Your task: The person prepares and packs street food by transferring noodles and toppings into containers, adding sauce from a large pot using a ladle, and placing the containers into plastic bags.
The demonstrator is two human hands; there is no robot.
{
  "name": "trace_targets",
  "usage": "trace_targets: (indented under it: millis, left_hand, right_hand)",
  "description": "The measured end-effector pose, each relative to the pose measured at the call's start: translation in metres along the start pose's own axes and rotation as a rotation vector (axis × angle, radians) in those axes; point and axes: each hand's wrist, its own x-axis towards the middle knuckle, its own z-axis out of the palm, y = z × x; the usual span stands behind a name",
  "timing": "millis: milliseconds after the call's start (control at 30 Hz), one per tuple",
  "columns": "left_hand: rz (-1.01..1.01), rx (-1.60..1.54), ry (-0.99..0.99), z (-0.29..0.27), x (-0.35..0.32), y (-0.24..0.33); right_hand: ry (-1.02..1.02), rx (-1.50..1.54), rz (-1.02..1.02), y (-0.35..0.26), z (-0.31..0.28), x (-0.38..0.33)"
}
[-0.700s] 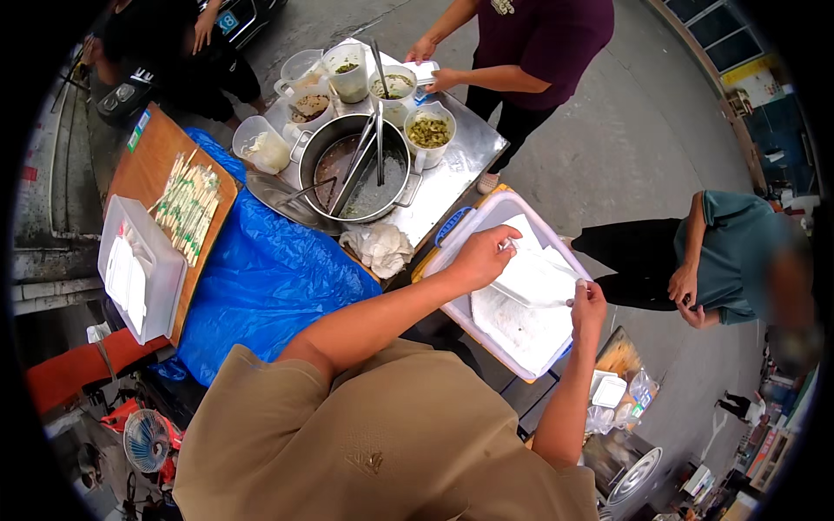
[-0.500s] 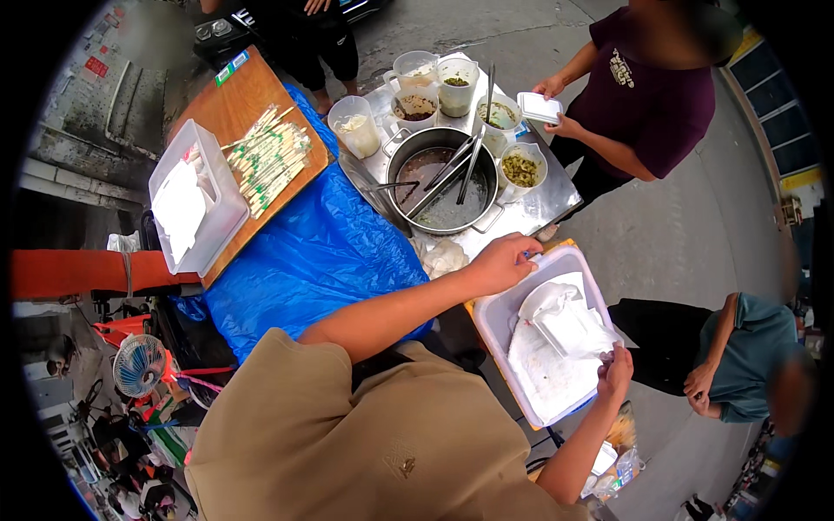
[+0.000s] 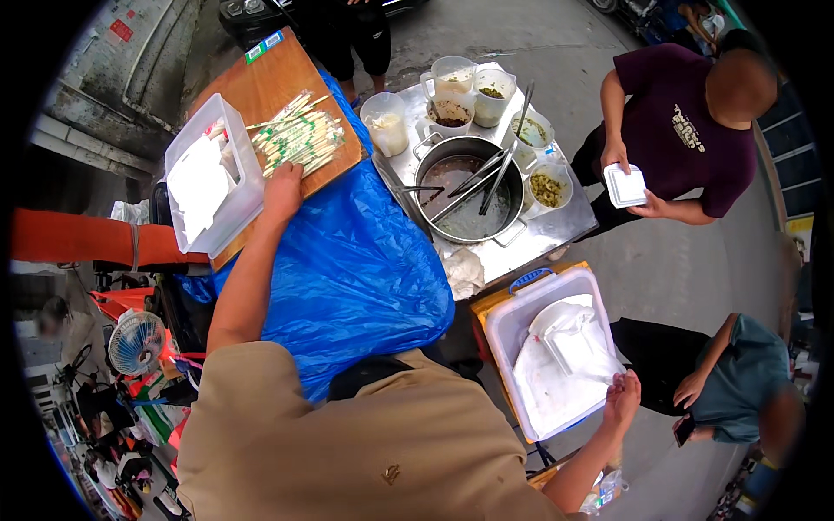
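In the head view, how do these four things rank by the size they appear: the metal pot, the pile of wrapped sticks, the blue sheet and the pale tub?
1. Blue sheet
2. Pale tub
3. Metal pot
4. Pile of wrapped sticks

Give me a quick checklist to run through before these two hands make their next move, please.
1. Left hand at the wrapped chopsticks: ok, its fingertips are at the near edge of the pile.
2. A pair firmly gripped: cannot tell, the fingertips are hard to make out.
3. Chopsticks neatly lined up: not ok, they lie in a loose, overlapping pile on the wooden board.
4. Right hand holding the plastic bag: ok, it pinches the edge.
5. White takeaway box resting within the plastic tub: ok.
6. Box lid fully shut: cannot tell, the bag obscures it.
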Motion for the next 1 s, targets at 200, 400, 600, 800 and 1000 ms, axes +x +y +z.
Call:
trace_targets:
  millis: [200,400,600,800,1000]
  left_hand:
    - [0.019,-0.071,-0.087,0.008,0.004,-0.027]
    - [-0.194,-0.495,-0.201,-0.023,-0.003,-0.025]
    - [-0.386,-1.340,-0.419,-0.080,-0.023,0.066]
    - [-0.218,-1.862,-0.621,-0.069,-0.081,0.239]
    - [-0.071,-2.035,-0.971,-0.084,-0.144,0.420]
  right_hand:
    - [-0.017,-0.020,0.003,-0.001,0.003,-0.003]
    - [0.042,-0.031,-0.013,-0.002,0.007,-0.010]
    - [-0.013,0.123,0.030,0.002,0.001,-0.013]
    - [0.042,0.286,0.072,0.004,0.007,-0.003]
    - [0.097,0.364,0.120,0.021,-0.009,-0.001]
